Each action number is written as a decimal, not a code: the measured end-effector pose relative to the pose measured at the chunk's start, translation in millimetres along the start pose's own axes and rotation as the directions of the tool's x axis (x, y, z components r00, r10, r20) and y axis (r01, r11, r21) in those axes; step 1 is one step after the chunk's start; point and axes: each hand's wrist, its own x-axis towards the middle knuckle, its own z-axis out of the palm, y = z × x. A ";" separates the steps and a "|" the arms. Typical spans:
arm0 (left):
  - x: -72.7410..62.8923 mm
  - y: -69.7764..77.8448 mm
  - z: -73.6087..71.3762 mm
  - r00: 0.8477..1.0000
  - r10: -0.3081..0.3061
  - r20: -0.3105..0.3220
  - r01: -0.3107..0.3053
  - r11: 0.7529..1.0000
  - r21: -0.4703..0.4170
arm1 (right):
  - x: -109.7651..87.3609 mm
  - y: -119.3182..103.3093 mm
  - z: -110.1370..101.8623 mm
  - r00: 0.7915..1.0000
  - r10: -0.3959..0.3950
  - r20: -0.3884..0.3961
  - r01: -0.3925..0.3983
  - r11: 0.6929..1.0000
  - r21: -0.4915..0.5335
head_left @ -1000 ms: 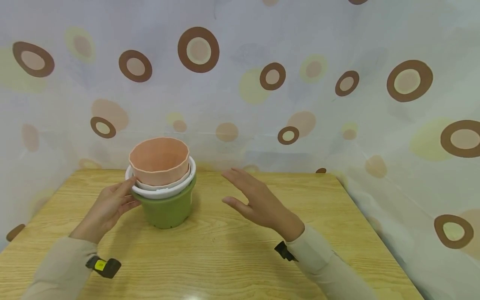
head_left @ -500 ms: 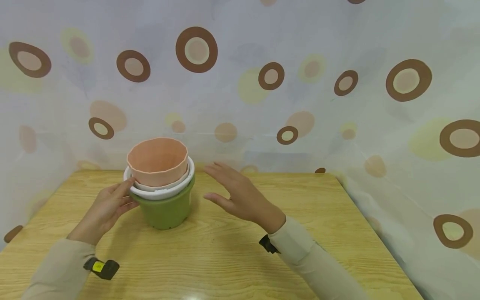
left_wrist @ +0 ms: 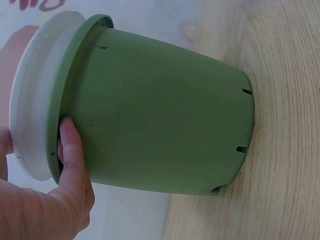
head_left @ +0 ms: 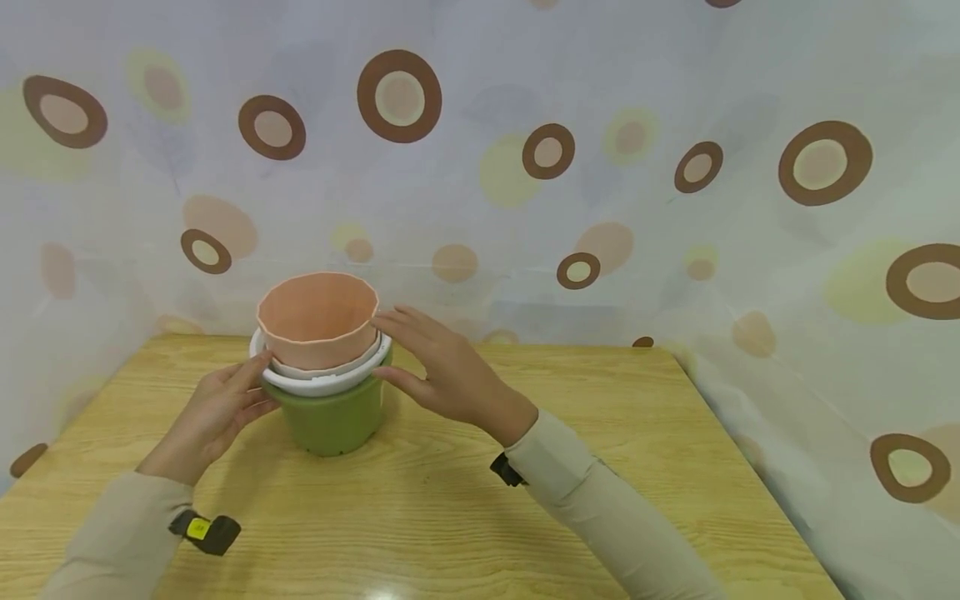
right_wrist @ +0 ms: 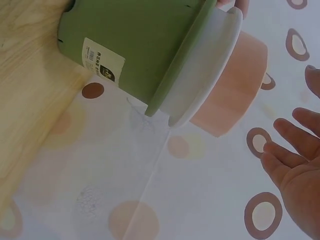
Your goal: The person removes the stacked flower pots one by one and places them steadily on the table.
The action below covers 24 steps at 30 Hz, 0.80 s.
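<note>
A stack of nested flowerpots stands upright on the left of the table. The outermost is a green flowerpot (head_left: 333,423); a white flowerpot (left_wrist: 42,95) sits inside it with its rim showing above. A peach flowerpot (head_left: 318,310) with a faceted rim is on top, and a thin pale rim (head_left: 311,372) shows just under it. My left hand (head_left: 213,412) grips the stack's left side, thumb at the white rim and fingers under the green rim. My right hand (head_left: 453,371) is spread beside the peach flowerpot, fingers loosely extended and apart from it in the right wrist view.
The wooden table (head_left: 600,400) extends to the right of the stack. Behind and to the right rises a pale sheet (head_left: 480,225) printed with brown rings. A printed label (right_wrist: 104,60) is stuck on the green flowerpot's side.
My right hand has moved leftward across the table to the right side of the stack. My left hand and the flowerpots have stayed in place.
</note>
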 end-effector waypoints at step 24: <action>-0.4 -0.4 -0.3 1.000 0.006 0.004 -0.006 1.000 -0.018 | 41.5 3.4 22.0 0.999 -0.007 0.039 0.006 1.000 0.015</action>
